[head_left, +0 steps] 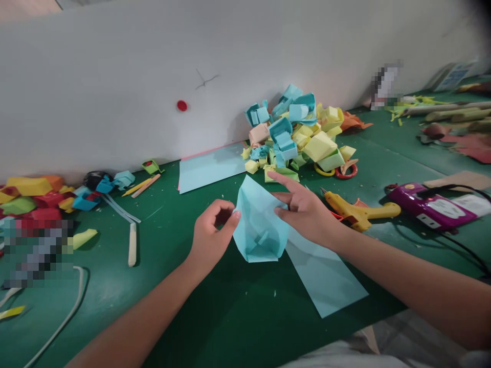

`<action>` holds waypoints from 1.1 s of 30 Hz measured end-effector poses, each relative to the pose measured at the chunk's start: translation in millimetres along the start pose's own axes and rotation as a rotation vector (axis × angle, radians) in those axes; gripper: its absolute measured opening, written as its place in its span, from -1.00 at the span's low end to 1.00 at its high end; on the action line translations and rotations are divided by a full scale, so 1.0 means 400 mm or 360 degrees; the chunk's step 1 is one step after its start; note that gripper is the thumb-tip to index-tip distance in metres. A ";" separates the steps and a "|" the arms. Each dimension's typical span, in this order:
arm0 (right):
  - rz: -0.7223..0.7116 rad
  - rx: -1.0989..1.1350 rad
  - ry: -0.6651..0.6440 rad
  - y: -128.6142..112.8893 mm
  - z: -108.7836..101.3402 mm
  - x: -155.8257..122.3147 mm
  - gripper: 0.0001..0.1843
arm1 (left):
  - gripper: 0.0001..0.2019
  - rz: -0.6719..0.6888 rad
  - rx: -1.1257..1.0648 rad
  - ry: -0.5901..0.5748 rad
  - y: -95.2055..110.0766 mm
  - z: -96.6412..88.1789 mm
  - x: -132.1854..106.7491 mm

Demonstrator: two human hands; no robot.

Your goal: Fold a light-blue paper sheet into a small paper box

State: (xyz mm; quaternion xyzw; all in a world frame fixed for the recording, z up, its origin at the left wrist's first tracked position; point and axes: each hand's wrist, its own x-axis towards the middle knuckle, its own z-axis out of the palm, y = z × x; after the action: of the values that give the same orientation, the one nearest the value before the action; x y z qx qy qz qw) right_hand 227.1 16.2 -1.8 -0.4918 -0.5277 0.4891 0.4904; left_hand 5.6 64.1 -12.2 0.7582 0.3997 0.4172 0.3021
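Observation:
A light blue paper (pixel 259 225), partly folded into an open pocket shape, is held just above the green table (pixel 184 286). My left hand (pixel 210 234) pinches its left edge with curled fingers. My right hand (pixel 303 204) grips its right side with thumb and fingers, the index finger stretched out toward the pile. A flat strip of the same blue paper (pixel 326 278) lies on the table under my right wrist.
A pile of folded blue, yellow and green paper boxes (pixel 299 135) sits against the white wall. A flat blue sheet (pixel 209 167) lies behind. A yellow glue gun (pixel 360 210) and a purple power strip (pixel 431 207) lie right. Coloured paper scraps (pixel 34 197) lie left.

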 end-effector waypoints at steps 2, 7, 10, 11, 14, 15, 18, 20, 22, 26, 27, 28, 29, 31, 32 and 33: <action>0.0002 0.0057 -0.0012 0.001 -0.001 0.001 -0.10 | -0.90 0.0126 -0.0005 -0.0074 0.006 0.001 -0.002; 0.0056 0.0191 -0.0144 0.002 -0.008 0.006 -0.19 | -0.88 0.0191 0.0151 -0.0196 0.015 0.007 -0.005; 0.0153 0.0084 -0.0189 0.002 -0.011 0.006 -0.23 | -0.87 0.0160 0.0209 -0.0287 0.016 0.013 -0.007; 0.0195 0.0053 -0.0208 0.002 -0.011 0.006 -0.25 | -0.87 0.0145 0.0217 -0.0326 0.016 0.015 -0.008; 0.0326 0.0112 -0.0306 0.004 -0.007 0.006 -0.33 | -0.87 0.0082 0.0244 -0.0407 0.012 0.020 -0.010; 0.0365 0.0164 -0.0328 0.004 -0.005 0.006 -0.36 | -0.87 0.0035 0.0252 -0.0423 0.011 0.021 -0.011; 0.0436 0.0282 -0.0285 0.003 0.000 0.005 -0.41 | -0.83 -0.0114 0.0200 -0.0456 0.010 0.021 -0.012; 0.0434 0.0409 -0.0225 0.003 -0.001 0.005 -0.45 | -0.81 -0.0129 0.0092 -0.0445 0.013 0.021 -0.013; 0.0428 0.0573 -0.0202 0.004 -0.004 0.005 -0.47 | -0.83 -0.0084 -0.0010 -0.0365 0.018 0.020 -0.013; 0.0432 0.0750 -0.0333 0.004 -0.010 0.002 -0.35 | -0.86 -0.0072 -0.0087 -0.0194 0.024 0.021 -0.014; 0.0429 0.0767 -0.0347 0.003 -0.011 0.002 -0.30 | -0.86 -0.0098 -0.0106 -0.0184 0.025 0.021 -0.014; 0.0424 0.0780 -0.0341 0.002 -0.011 0.001 -0.27 | -0.87 -0.0133 -0.0137 -0.0180 0.024 0.022 -0.014; 0.0416 0.0790 -0.0318 0.000 -0.011 0.001 -0.24 | -0.86 -0.0171 -0.0177 -0.0182 0.024 0.023 -0.014; 0.0402 0.0793 -0.0261 -0.004 -0.010 0.001 -0.22 | -0.86 -0.0224 -0.0265 -0.0193 0.023 0.025 -0.015; 0.0397 0.0775 -0.0240 -0.005 -0.009 0.002 -0.22 | -0.86 -0.0233 -0.0301 -0.0199 0.023 0.026 -0.016; 0.0391 0.0740 -0.0222 -0.005 -0.008 0.002 -0.23 | -0.86 -0.0232 -0.0323 -0.0203 0.023 0.027 -0.018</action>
State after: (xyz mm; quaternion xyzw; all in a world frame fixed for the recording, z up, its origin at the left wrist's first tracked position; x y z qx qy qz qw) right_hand 230.3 17.1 0.6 -0.3913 -0.3701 0.6856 0.4898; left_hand 16.0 52.1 -12.7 0.7178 0.3894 0.3834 0.4315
